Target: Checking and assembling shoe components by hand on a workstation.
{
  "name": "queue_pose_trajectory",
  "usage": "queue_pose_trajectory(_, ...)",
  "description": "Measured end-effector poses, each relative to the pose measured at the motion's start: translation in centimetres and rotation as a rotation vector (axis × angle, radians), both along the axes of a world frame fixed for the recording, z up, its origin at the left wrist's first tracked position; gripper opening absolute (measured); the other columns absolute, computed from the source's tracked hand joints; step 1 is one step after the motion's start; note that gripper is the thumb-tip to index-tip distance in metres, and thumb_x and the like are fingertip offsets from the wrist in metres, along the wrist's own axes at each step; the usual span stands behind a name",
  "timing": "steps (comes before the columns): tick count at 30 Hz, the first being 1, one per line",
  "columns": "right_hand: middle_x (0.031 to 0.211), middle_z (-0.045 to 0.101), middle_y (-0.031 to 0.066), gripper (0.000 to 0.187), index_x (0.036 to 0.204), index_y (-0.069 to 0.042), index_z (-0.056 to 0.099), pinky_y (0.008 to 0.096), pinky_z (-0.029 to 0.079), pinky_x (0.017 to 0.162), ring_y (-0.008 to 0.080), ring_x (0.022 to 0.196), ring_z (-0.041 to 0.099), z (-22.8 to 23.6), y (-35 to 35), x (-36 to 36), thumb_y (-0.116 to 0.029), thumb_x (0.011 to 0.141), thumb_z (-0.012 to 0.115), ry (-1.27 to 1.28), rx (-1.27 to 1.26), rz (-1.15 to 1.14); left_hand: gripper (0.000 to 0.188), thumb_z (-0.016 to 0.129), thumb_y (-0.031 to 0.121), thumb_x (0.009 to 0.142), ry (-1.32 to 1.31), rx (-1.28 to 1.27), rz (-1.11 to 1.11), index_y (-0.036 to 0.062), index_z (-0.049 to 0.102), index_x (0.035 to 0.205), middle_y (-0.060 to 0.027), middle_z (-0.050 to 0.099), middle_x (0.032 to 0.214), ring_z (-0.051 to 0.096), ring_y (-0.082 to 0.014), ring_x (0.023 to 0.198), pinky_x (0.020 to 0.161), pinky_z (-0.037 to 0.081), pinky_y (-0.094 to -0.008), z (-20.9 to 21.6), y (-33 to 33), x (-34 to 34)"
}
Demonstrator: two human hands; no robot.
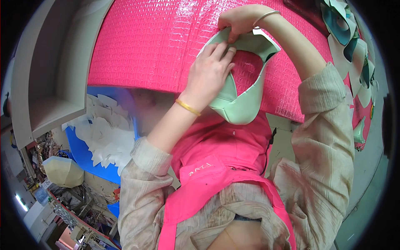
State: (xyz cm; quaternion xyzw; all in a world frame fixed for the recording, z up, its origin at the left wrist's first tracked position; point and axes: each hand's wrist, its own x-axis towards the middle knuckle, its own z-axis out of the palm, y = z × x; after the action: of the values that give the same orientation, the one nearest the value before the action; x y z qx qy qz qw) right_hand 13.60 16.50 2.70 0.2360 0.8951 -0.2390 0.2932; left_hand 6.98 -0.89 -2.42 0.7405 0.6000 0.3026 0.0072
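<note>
Plainly, pale lettering [201, 168] on pink apron [193, 198], below mint-green shoe upper [242, 110].

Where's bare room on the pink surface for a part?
Biggest patch: pink surface between the grey open box and the left hand. Smaller one: between the held green piece and the right sleeve. Crowded: the right end, under heaped green and white pieces.

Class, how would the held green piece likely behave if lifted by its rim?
The green piece is probably light, being a thin-walled open shell. It may flex without collapsing: its wall looks thin, yet its rounded end holds its shape. Its smooth sheen suggests it could slide on the pink cover.
</note>
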Motion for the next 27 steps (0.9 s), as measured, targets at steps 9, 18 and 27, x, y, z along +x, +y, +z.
queue_pose_trajectory(9,0.101,0.060,0.0061,0.039,0.112,-0.002,0.054,0.0281,0.044,0.082,0.0140,0.091,0.056,-0.7,-1.6,9.8,-0.023,0.079,0.061,0.634,-0.683,-0.559,0.022,0.060,0.022,0.076,-0.266,0.015,-0.143,0.0028,0.063,0.087,-0.0111,0.055,0.099,0.052,-0.0241,0.092,0.080,0.042,-0.0362,0.6,-0.8,-1.0)
queue_pose_trajectory(18,0.074,0.064,0.0136,0.023,0.087,0.002,0.061,0.0311,0.048,0.066,0.0180,0.066,0.061,1.5,-2.4,6.4,-0.004,0.065,0.066,0.390,-0.183,-0.185,0.022,0.055,0.019,0.082,-0.727,-0.455,-0.414,-0.0033,0.054,0.082,-0.0180,0.053,0.092,0.053,-0.0310,0.086,0.078,0.043,-0.0390,4.2,-3.2,9.3)
queue_pose_trajectory(27,0.074,0.061,0.0185,0.028,0.084,0.002,0.059,0.0391,0.047,0.068,0.0330,0.073,0.060,1.2,-2.1,6.4,-0.014,0.063,0.070,0.322,0.244,0.138,0.041,0.058,0.017,0.076,0.095,-0.114,-0.030,-0.0046,0.050,0.110,-0.0144,0.049,0.113,0.047,-0.0274,0.102,0.089,0.038,-0.0336,0.0,-2.5,3.6)
